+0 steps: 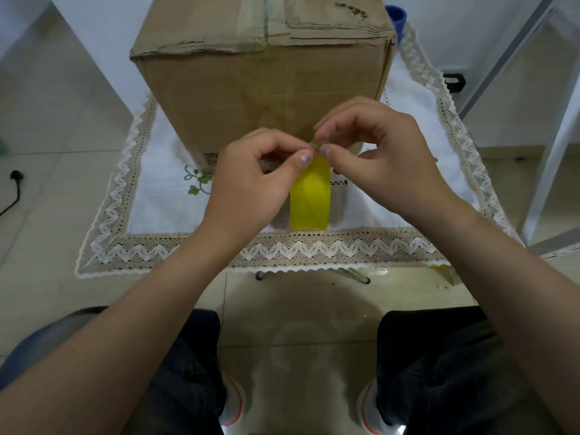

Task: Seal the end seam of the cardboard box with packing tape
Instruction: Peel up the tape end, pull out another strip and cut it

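Note:
A worn brown cardboard box stands on the small table, its near face toward me. Old tape runs along its top seam. A roll of yellow packing tape hangs upright in front of the box, above the white cloth. My left hand holds the roll's left side, thumb and forefinger at its top. My right hand pinches the loose tape end at the top of the roll, thumb against fingertips. Both hands meet just in front of the box's lower face.
A white tablecloth with a lace border covers the table. A blue cup peeks out behind the box at right. A white metal frame stands to the right. A black cable lies on the floor at left.

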The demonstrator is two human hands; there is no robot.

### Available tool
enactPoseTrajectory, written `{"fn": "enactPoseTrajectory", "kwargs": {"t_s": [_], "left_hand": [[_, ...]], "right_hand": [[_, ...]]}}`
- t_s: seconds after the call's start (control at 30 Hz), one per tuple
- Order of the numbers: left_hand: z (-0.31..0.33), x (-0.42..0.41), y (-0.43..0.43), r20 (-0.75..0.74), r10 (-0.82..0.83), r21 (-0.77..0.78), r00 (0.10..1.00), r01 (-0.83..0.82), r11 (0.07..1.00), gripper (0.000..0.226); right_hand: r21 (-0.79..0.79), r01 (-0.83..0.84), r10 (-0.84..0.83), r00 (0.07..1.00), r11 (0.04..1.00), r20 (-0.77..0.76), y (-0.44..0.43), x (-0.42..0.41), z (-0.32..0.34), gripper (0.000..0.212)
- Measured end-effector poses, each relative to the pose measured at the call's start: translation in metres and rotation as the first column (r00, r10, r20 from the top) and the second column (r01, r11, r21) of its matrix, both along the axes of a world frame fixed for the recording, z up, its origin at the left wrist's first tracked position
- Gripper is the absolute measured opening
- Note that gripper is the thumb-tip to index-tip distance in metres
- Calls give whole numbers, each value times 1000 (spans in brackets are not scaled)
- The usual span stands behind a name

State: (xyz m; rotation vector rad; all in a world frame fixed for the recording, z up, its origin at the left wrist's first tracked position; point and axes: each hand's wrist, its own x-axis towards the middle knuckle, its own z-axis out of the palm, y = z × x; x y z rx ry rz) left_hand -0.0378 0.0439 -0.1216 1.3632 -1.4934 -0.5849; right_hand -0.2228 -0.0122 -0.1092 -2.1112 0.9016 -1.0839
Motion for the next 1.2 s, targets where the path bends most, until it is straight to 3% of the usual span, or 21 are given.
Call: {"fn": "enactPoseTrajectory", "kwargs": {"t_s": [0.1, 0.23, 0.53, 0.83, 1.2], "left_hand": [[1, 0, 0, -11, 2, 11, 1000, -2, 1000, 12], [2, 0, 0, -37, -8, 32, 999, 9, 999, 11], [6, -2, 1, -65, -5, 54, 998, 9, 998, 16], [8, -3, 3, -78, 2, 75, 997, 4, 997, 15], [7, -5, 3, -73, -15, 55, 997, 19, 998, 12]], "right_hand": [[0, 7, -7, 1000, 1000, -7, 1, 1, 0, 17], [105, 28, -31, 999, 994, 27, 2, -1, 2, 54], [216, 60, -52, 998, 975, -42, -2, -2, 1, 4], [330, 23, -22, 1000, 944, -7, -5, -3, 0, 14], [288, 33, -16, 998, 957, -61, -4, 1, -4, 15]]}}
